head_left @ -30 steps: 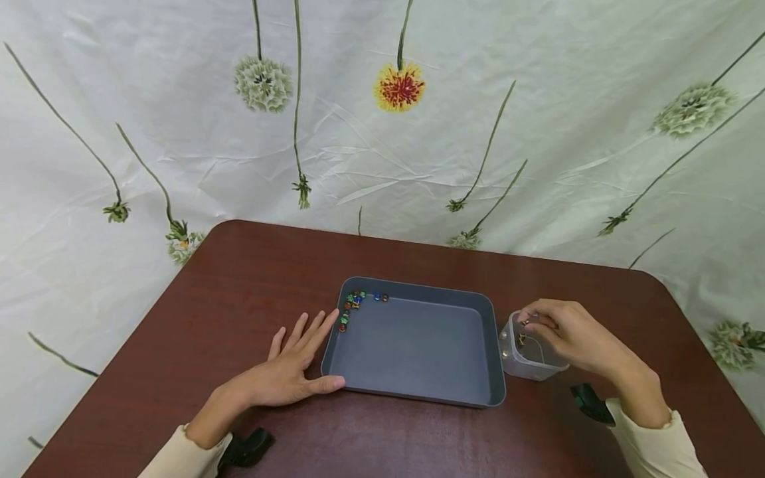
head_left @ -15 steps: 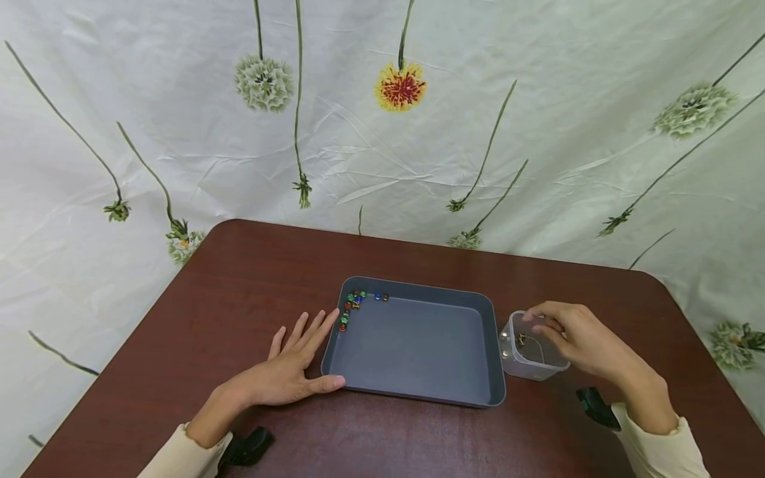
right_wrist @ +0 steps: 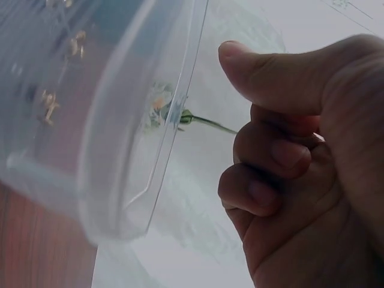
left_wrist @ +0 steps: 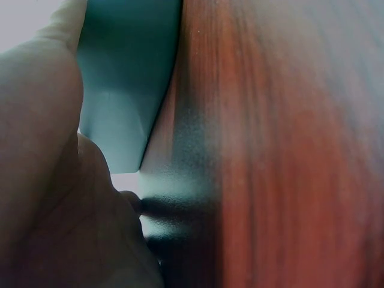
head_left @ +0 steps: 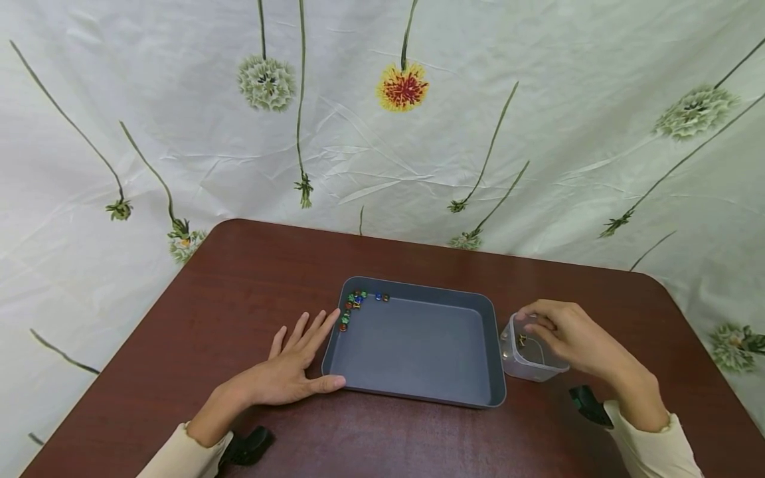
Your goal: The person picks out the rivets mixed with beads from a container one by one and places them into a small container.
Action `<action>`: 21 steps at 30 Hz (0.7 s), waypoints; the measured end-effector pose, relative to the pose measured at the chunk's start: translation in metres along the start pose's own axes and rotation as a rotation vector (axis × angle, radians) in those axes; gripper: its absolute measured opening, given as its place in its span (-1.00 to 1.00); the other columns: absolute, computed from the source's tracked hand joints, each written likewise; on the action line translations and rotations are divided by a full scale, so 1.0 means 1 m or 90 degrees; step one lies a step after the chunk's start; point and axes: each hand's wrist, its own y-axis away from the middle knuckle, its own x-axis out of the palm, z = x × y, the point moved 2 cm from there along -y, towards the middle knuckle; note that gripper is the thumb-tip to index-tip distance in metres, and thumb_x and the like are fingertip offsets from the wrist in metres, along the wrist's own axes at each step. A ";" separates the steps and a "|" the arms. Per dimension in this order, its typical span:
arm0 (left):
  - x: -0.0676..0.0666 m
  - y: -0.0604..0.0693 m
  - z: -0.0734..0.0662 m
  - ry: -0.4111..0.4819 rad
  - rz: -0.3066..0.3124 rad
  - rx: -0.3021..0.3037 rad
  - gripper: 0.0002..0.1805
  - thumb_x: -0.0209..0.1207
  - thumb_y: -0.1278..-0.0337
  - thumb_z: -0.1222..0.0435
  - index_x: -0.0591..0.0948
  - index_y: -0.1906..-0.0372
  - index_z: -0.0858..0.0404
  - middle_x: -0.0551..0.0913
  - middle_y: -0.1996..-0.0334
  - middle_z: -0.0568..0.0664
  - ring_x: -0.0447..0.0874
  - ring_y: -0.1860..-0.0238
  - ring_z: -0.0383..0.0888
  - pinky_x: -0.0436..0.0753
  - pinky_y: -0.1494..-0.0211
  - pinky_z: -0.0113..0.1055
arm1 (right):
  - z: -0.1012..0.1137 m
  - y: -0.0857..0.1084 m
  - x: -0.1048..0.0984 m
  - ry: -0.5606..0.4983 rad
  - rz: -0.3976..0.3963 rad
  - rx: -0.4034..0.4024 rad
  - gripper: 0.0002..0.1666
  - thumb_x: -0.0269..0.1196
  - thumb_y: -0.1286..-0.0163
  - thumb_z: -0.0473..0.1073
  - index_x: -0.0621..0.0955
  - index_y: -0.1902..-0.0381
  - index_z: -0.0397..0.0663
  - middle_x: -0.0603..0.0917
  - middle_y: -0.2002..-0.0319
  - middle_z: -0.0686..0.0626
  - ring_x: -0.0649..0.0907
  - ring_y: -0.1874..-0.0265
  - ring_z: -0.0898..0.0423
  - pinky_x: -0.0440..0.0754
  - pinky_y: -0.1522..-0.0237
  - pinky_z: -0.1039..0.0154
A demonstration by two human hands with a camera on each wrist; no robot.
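Note:
In the head view my left hand (head_left: 283, 375) rests with spread fingers against the left side of a grey rectangular tray (head_left: 418, 355). Its thumb touches the tray's front edge. Several small coloured, shiny gem-like pieces (head_left: 349, 305) lie along the tray's far left corner. My right hand (head_left: 582, 335) is over a clear plastic box (head_left: 532, 370) at the tray's right side. Its thumb (right_wrist: 270, 75) is extended and some fingers are curled. No object shows between them, but the index finger is hidden in the right wrist view. Small gold pieces (right_wrist: 49, 107) are in the box.
The tray and box stand on a dark red-brown wooden table (head_left: 281, 265). A white cloth (head_left: 358, 133) with printed flowers hangs behind it. Dark devices (head_left: 248, 446) are worn at both wrists.
A small piece seen at the right fingertips one second ago no longer shows. My right hand has shifted slightly right, then back left over the box. My left hand stays put.

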 end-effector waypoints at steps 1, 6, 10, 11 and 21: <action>0.000 0.000 0.000 0.000 0.000 0.000 0.10 0.20 -0.26 -0.21 -0.26 -0.64 -0.15 -0.28 -0.63 0.16 -0.56 -0.60 0.26 -0.55 -0.41 0.34 | 0.001 -0.001 0.001 -0.001 0.001 -0.001 -0.71 0.38 -0.21 -0.49 0.70 0.15 -0.11 0.30 0.56 0.28 0.27 0.58 0.43 0.38 0.50 0.42; 0.000 0.000 0.000 0.000 -0.001 0.001 0.10 0.20 -0.26 -0.22 -0.26 -0.64 -0.14 -0.28 -0.63 0.17 -0.55 -0.60 0.26 -0.55 -0.41 0.34 | 0.006 -0.008 0.004 -0.001 0.011 -0.013 -0.71 0.39 -0.19 -0.50 0.70 0.16 -0.14 0.38 0.52 0.26 0.30 0.55 0.42 0.40 0.47 0.42; 0.000 0.001 0.001 -0.002 -0.006 0.003 0.10 0.20 -0.25 -0.21 -0.25 -0.64 -0.14 -0.26 -0.63 0.18 -0.53 -0.60 0.27 -0.53 -0.41 0.35 | 0.009 -0.014 0.009 -0.010 0.034 -0.010 -0.74 0.37 -0.23 -0.48 0.70 0.14 -0.16 0.55 0.45 0.21 0.35 0.53 0.40 0.42 0.46 0.40; 0.000 0.001 0.001 -0.003 -0.007 0.003 0.10 0.20 -0.25 -0.21 -0.25 -0.64 -0.14 -0.26 -0.63 0.18 -0.53 -0.60 0.27 -0.52 -0.41 0.35 | 0.010 -0.016 0.010 -0.015 0.043 -0.008 -0.75 0.36 -0.25 -0.47 0.70 0.13 -0.17 0.59 0.43 0.18 0.37 0.52 0.39 0.43 0.46 0.39; 0.001 0.001 0.001 -0.006 -0.007 0.000 0.10 0.20 -0.25 -0.23 -0.25 -0.63 -0.16 -0.26 -0.63 0.17 -0.53 -0.60 0.27 -0.52 -0.41 0.36 | 0.020 -0.031 0.028 -0.044 0.083 -0.006 -0.83 0.33 -0.35 -0.34 0.70 0.10 -0.19 0.46 0.51 0.19 0.36 0.54 0.38 0.44 0.47 0.40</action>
